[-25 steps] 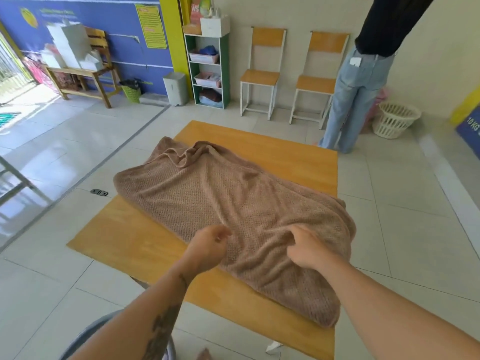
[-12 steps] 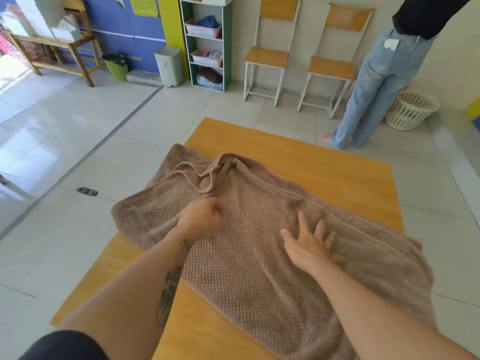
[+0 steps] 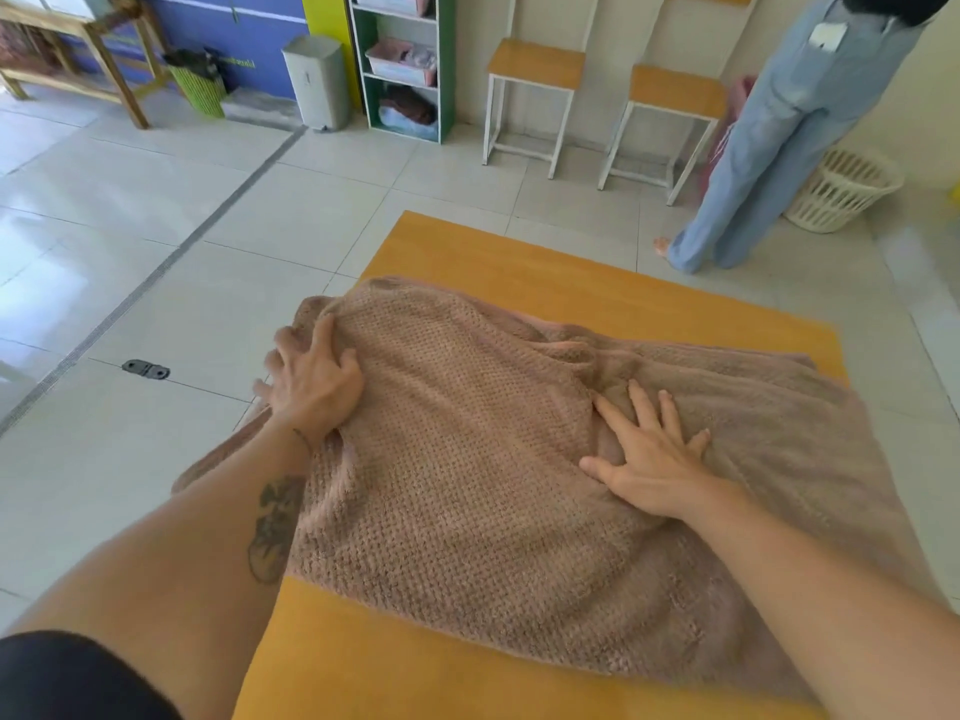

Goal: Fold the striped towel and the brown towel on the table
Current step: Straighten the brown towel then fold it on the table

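Working across the wooden table (image 3: 519, 252), which is taking up the middle of my view, I am judging the job to be in its early part: the brown towel (image 3: 467, 511) is lying spread over most of the tabletop, rumpled, with a ridge of creases running along its far middle. I am seeing no crisp, finished fold in it, though it may be lying doubled. Its left end is hanging over the table's left edge and its right end is reaching the right edge, while bare wood is showing along the near and far sides. The striped towel is not showing anywhere in view, so I am counting it as yet to be done. My left hand (image 3: 311, 381) is pressing on the towel's far-left corner, fingers spread and lying over the cloth rather than pinching it, a little blurred. My right hand (image 3: 649, 470) is resting flat near the towel's middle, just near of the creased ridge, palm down and fingers (image 3: 638, 413) fanned out, holding nothing. The towel is lying under both palms, stretching between them.
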Action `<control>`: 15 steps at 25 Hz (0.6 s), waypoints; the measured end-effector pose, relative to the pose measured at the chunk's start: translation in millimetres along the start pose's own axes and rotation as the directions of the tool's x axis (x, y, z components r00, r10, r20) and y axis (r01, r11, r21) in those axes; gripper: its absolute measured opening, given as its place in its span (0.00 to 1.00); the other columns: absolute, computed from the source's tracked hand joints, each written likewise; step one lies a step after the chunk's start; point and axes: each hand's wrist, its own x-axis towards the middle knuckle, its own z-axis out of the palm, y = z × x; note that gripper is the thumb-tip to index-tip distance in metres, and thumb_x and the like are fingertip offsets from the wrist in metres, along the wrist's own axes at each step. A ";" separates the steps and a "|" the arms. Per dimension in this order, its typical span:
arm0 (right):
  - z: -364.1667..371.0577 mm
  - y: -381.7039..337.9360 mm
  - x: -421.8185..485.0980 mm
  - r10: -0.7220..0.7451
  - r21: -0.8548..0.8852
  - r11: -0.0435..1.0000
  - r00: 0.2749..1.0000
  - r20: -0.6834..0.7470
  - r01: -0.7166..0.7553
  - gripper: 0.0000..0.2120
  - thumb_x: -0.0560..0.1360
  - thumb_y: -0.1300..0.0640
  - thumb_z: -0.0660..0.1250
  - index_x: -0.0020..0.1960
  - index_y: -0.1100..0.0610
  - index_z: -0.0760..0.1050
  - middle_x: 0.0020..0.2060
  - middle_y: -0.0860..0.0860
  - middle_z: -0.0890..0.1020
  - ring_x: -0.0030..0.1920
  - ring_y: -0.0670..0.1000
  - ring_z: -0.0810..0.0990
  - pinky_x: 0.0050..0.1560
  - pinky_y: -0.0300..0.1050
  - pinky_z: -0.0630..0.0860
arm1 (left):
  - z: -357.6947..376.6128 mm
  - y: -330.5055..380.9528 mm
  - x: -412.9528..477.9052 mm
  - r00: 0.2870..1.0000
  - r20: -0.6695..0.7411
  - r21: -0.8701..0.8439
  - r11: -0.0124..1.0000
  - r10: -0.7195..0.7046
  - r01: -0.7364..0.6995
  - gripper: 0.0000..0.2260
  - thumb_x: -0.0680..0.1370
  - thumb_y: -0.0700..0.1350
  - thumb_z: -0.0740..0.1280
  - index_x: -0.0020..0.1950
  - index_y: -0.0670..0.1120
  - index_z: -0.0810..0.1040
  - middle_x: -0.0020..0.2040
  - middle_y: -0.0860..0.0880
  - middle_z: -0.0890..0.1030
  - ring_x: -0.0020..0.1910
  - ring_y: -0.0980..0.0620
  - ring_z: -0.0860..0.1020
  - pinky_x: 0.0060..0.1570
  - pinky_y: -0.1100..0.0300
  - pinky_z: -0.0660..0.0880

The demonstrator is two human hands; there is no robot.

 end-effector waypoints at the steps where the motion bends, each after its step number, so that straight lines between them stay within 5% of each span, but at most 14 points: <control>1: -4.4 -3.5 4.7 0.023 0.024 0.999 0.999 -0.031 -0.023 0.39 0.73 0.29 0.58 0.78 0.34 0.42 0.79 0.46 0.36 0.78 0.59 0.34 0.71 0.77 0.42 | 1.1 -11.4 -2.4 0.999 -0.040 -0.026 1.000 0.012 -0.013 0.25 0.79 0.57 0.55 0.76 0.64 0.54 0.74 0.42 0.60 0.70 0.35 0.63 0.69 0.32 0.57; 5: 10.9 -39.5 -26.4 0.204 0.114 0.977 0.936 -0.286 -0.178 0.33 0.77 0.39 0.57 0.79 0.43 0.50 0.79 0.53 0.47 0.79 0.60 0.44 0.72 0.74 0.46 | 5.8 -35.0 -16.0 0.997 -0.048 -0.040 0.998 0.056 -0.058 0.26 0.81 0.60 0.53 0.77 0.63 0.49 0.69 0.39 0.67 0.64 0.34 0.70 0.64 0.35 0.65; 8: 35.8 -65.7 -60.5 0.277 0.189 0.950 0.949 -0.150 -0.247 0.36 0.77 0.36 0.53 0.80 0.45 0.45 0.79 0.56 0.44 0.78 0.61 0.37 0.71 0.76 0.42 | 3.9 -45.9 -21.3 0.999 -0.053 0.008 1.000 -0.007 0.007 0.26 0.81 0.59 0.55 0.78 0.61 0.51 0.67 0.38 0.69 0.64 0.34 0.69 0.64 0.36 0.65; 11: 29.4 -66.4 -43.8 0.190 0.145 0.972 0.981 -0.037 -0.183 0.38 0.76 0.32 0.51 0.80 0.42 0.39 0.79 0.53 0.37 0.78 0.60 0.32 0.71 0.76 0.39 | 2.3 -57.2 -47.6 0.985 -0.174 0.076 0.997 0.015 -0.001 0.24 0.81 0.52 0.58 0.77 0.56 0.59 0.64 0.39 0.71 0.61 0.36 0.70 0.62 0.39 0.67; 15: -2.9 -61.1 6.8 -0.038 0.086 0.996 0.999 0.017 0.036 0.35 0.78 0.35 0.55 0.79 0.38 0.42 0.80 0.49 0.38 0.79 0.56 0.33 0.74 0.70 0.39 | -0.5 -66.9 -106.3 0.973 -0.212 -0.073 0.994 -0.094 0.080 0.20 0.80 0.47 0.57 0.73 0.53 0.64 0.61 0.39 0.71 0.58 0.35 0.72 0.56 0.40 0.70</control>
